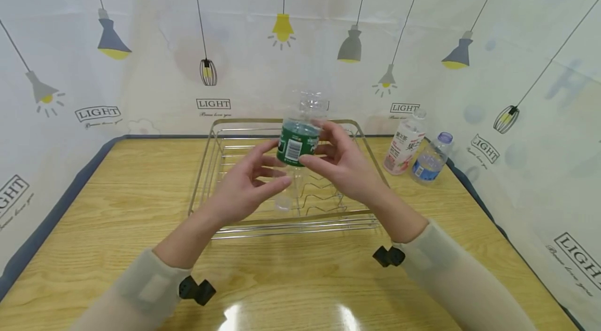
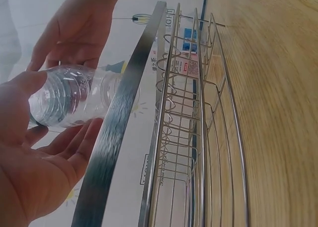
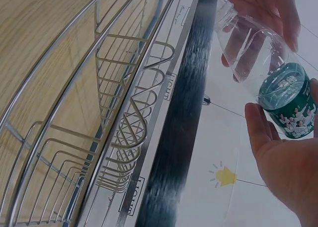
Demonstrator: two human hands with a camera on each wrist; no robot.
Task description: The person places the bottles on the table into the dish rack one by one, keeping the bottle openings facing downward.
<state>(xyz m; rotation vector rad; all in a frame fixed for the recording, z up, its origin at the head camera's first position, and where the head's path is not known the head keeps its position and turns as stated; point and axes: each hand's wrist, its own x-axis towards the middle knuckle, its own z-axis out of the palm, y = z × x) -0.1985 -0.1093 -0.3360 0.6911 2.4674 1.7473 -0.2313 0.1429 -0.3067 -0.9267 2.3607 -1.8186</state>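
A clear plastic bottle (image 1: 298, 144) with a green label is held upside down over a wire rack (image 1: 220, 224), its neck pointing down. My right hand (image 1: 349, 166) grips it at the label, thumb on the front and fingers behind. Beside the bottle's left side is my left hand (image 1: 244, 185), its fingers reaching to the far side and its thumb apart from the bottle. In the left wrist view the clear part of the bottle (image 2: 82, 95) lies between the hands. The right wrist view shows the green label (image 3: 290, 103) near the right palm.
On the wooden table (image 1: 300, 273), to the right of the rack, stand a pink-and-white labelled bottle (image 1: 404, 145) and a clear bottle with a blue label and purple cap (image 1: 431, 160). A printed cloth (image 1: 253, 70) surrounds the table at the back and sides.
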